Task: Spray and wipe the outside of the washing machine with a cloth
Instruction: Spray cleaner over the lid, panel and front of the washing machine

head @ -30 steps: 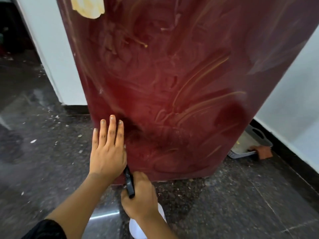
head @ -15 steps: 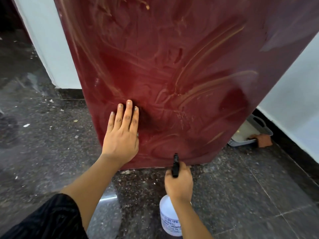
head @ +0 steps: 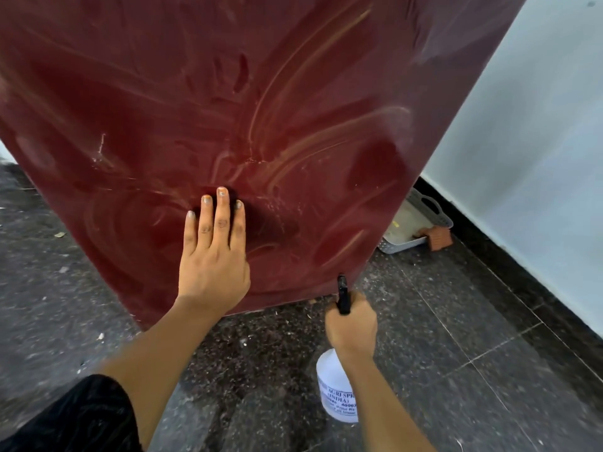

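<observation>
One dark red washing machine (head: pixel 228 109), one white spray bottle (head: pixel 336 393), two hands. Left hand (head: pixel 212 269) lies flat on the lower panel, fingers straight, holding nothing. Right hand (head: pixel 352 327) has its grip curled tight round the bottle's black head, near the machine's bottom right corner. Both hands have slid rightwards since a second ago.

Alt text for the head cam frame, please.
A person's left hand lies flat on the streaked dark-red washing machine panel while the right hand grips a white spray bottle near the panel's bottom edge. A grey basket sits on the floor by the wall.
</observation>
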Motion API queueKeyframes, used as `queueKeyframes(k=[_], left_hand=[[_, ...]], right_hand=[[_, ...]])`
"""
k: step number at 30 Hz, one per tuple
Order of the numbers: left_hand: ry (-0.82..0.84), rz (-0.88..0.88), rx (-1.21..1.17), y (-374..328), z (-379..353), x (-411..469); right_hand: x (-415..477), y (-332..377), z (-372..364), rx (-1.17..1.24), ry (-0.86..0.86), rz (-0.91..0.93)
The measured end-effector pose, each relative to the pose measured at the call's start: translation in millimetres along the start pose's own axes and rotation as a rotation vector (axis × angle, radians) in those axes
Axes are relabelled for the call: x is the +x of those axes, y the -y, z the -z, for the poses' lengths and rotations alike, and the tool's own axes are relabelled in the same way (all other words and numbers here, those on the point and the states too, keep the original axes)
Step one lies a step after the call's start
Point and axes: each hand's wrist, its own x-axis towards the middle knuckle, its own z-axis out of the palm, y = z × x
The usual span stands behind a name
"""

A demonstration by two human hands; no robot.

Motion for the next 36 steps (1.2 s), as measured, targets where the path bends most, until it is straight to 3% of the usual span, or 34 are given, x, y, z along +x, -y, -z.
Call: queueKeyframes(k=[5, 9, 16, 21, 27, 36], left_hand=[[-0.030, -0.147, -0.010, -1, 5, -1], [-0.028, -0.144, -0.044, -4, 17, 1], [-0.120, -0.195, -0.116, -17, 64, 43], [-0.171, -0.351, -0.288, -72, 135, 100], [-0.186, -0.358, -0.476, -151, 244, 185], [-0.160, -0.468, -0.679, -267, 388, 312]], right_hand=[[-31, 19, -10, 0.119, 0.105, 0.170], [-52, 39, -14, 0.170, 0.182, 0.329], [-45, 95, 23, 0.350, 0.088, 0.417], [-23, 159, 112, 0.358, -0.059, 0.496], [8, 240, 256, 0.353, -0.173, 0.527], [57, 337, 460, 0.233, -0.218, 0.558]])
